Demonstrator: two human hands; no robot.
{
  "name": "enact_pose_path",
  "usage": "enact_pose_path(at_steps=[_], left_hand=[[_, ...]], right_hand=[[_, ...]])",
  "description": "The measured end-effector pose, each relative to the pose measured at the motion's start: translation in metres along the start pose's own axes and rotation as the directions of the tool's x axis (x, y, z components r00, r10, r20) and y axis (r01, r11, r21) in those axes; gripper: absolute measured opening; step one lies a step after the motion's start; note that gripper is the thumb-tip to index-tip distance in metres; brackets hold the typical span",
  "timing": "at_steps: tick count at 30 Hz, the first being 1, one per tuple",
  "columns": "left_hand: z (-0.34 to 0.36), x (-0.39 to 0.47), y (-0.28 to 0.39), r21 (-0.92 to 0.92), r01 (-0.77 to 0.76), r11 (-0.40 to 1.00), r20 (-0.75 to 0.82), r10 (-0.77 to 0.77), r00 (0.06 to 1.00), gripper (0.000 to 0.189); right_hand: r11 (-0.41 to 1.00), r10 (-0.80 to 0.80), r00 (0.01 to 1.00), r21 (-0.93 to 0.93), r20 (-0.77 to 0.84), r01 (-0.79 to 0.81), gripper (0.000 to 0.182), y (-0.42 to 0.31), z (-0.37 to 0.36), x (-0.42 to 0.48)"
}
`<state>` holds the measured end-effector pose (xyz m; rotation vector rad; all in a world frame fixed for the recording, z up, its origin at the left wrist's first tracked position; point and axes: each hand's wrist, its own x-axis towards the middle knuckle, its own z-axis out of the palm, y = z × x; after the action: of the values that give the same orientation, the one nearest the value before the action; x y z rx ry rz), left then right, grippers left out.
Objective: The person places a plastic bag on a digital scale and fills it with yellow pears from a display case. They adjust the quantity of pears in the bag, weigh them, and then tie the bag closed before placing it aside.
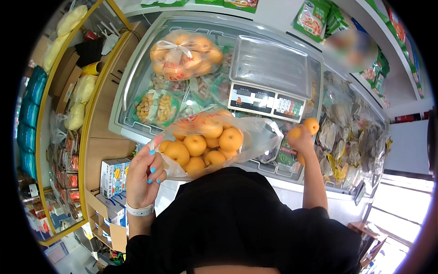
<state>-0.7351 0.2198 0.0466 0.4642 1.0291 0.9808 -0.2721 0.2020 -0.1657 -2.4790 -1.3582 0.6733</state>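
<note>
A clear plastic bag lies open on the glass lid of a chest freezer, with round orange-yellow fruits, perhaps Asian pears, inside. My left hand, with a pale wristband, grips the bag's left edge. Right of the bag, my right hand is closed around a similar fruit. Another fruit touches or sits just beyond that hand, and one more is partly hidden behind the wrist. A knotted bag of the same fruit rests at the upper left of the lid.
A digital scale with a metal tray stands behind the open bag. Packaged food shows through the freezer glass. To the right lie many crumpled paper wrappers. Yellow-framed shelving and cartons are on the left.
</note>
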Motion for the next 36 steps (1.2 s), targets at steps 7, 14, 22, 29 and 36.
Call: enact_pose_path(at_steps=[7, 14, 22, 29, 36], left_hand=[[0.008, 0.008, -0.009, -0.06, 0.014, 0.998, -0.013, -0.015, 1.0, 0.047], [0.002, 0.0, 0.001, -0.051, -0.006, 0.999, -0.025, 0.005, 1.0, 0.047], [-0.008, -0.001, -0.001, 0.006, -0.011, 1.0, -0.023, 0.011, 1.0, 0.046], [-0.01, 0.002, 0.01, 0.083, -0.011, 0.996, 0.031, 0.008, 0.999, 0.042], [0.004, 0.013, 0.008, 0.171, -0.042, 0.984, -0.015, 0.045, 0.999, 0.046]], right_hand=[[0.45, -0.822, 0.569, 0.618, 0.004, 0.645, 0.064, -0.214, -0.092, -0.094], [0.481, -0.858, 0.434, 0.134, 0.276, 0.866, 0.066, -0.243, 0.066, -0.111], [0.597, -0.802, 0.576, -0.178, -0.16, 0.782, 0.072, -0.204, 0.014, -0.123], [0.692, -0.247, 0.894, 0.714, 0.373, -0.107, 0.02, -0.122, -0.022, -0.064], [0.668, -0.672, 0.734, 0.346, -0.1, 0.659, 0.039, -0.166, -0.039, -0.101]])
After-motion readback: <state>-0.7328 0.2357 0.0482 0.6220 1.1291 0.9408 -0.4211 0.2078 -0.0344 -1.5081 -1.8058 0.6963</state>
